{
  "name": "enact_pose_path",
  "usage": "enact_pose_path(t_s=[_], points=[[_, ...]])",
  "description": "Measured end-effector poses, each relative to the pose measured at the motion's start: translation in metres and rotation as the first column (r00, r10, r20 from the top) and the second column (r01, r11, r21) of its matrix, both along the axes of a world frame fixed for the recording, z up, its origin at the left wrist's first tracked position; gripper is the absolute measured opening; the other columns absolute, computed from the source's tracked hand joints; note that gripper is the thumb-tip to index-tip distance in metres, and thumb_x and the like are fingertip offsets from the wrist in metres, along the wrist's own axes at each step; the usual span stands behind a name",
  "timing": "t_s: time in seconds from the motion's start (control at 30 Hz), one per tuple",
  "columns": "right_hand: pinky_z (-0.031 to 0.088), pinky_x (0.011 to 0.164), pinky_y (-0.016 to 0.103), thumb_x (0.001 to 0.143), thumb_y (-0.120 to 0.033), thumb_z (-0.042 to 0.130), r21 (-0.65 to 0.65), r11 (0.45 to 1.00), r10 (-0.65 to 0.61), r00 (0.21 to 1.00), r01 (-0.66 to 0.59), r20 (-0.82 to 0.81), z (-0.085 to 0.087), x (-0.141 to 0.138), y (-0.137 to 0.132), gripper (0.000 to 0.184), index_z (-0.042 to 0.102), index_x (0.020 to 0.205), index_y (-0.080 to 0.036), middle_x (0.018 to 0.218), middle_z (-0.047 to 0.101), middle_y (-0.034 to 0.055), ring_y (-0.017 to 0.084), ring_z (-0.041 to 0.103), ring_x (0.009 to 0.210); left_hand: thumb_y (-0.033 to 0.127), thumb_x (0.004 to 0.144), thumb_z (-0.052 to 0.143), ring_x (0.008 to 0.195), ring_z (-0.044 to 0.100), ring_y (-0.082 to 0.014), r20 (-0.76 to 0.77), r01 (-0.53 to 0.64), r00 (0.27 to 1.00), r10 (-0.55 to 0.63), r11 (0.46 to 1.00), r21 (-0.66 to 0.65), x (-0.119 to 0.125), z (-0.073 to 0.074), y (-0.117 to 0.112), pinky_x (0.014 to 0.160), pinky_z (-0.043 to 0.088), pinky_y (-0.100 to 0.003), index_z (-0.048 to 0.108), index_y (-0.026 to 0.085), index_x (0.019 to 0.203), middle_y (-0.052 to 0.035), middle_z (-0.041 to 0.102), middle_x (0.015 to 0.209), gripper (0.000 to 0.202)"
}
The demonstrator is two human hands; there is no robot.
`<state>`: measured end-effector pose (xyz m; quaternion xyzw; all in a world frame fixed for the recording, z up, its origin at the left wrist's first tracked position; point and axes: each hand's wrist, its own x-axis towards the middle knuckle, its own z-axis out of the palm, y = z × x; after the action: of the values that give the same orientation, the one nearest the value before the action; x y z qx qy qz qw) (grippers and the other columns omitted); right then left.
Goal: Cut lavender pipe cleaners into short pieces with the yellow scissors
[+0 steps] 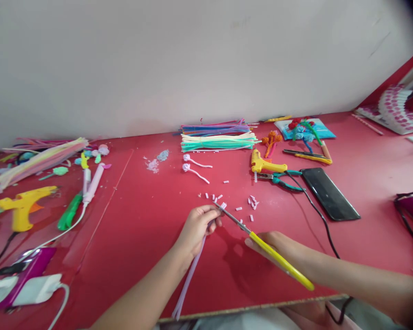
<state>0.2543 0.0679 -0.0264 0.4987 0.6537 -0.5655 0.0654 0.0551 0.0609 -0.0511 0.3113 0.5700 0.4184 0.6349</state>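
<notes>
Two hands meet near the desk's (151, 220) front edge. The left hand (198, 227) is pinched closed on the top end of a pale lilac pipe cleaner (189, 275), which trails away toward 7 o'clock and over the edge. The right hand (277, 245) is wrapped around yellow-handled scissors (258, 239) – or possibly snips, as the blades are too thin to tell – with the metal tip touching the pipe cleaner's end at the left fingertips. Short cut pieces (252, 201) lie scattered at 12 to 1 o'clock of the hands. Farther toward 1 o'clock sit a yellow glue gun (263, 165), teal pliers (282, 179) and a dark phone (328, 192).
</notes>
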Motion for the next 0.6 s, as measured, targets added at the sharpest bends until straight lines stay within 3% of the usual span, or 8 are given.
enact_pose_path(t_s=[0.1, 0.23, 0.6], points=[[0.021, 0.034, 0.019, 0.068, -0.060, 0.034, -0.091, 0.995, 0.043, 0.998, -0.039, 0.047, 0.015, -0.007, 0.006, 0.045, 0.033, 0.054, -0.018, 0.044, 0.027, -0.0057, 0.004, 0.024, 0.037, 0.027, 0.064, 0.051, 0.035, 0.029, -0.0017, 0.005, 0.009, 1.000, -0.009, 1.000, -0.007, -0.002, -0.003, 0.001, 0.035, 0.013, -0.018, 0.054, 0.011, 0.063, 0.0009, 0.050, 0.051, 0.016], [0.020, 0.032, 0.018, 0.073, -0.053, 0.031, -0.129, 0.988, 0.086, 0.996, -0.090, -0.035, 0.023, -0.012, 0.009, 0.042, 0.031, 0.052, -0.018, 0.038, 0.025, -0.0067, 0.003, 0.022, 0.032, 0.028, 0.065, 0.051, 0.035, 0.030, -0.0017, 0.031, 0.037, 0.999, -0.037, 0.999, -0.005, -0.004, -0.005, 0.001, 0.035, 0.013, -0.018, 0.054, 0.012, 0.064, 0.0013, 0.050, 0.051, 0.016], [0.020, 0.032, 0.020, 0.070, -0.045, 0.039, -0.270, 0.956, -0.094, 0.993, 0.111, 0.075, 0.022, -0.023, 0.009, 0.037, 0.029, 0.045, -0.019, 0.032, 0.026, -0.0064, 0.005, 0.027, 0.029, 0.026, 0.063, 0.052, 0.035, 0.030, -0.0015, 0.050, 0.004, 0.999, -0.002, 1.000, -0.024, -0.004, -0.013, 0.005, 0.035, 0.013, -0.017, 0.052, 0.011, 0.058, 0.0006, 0.049, 0.050, 0.015]])
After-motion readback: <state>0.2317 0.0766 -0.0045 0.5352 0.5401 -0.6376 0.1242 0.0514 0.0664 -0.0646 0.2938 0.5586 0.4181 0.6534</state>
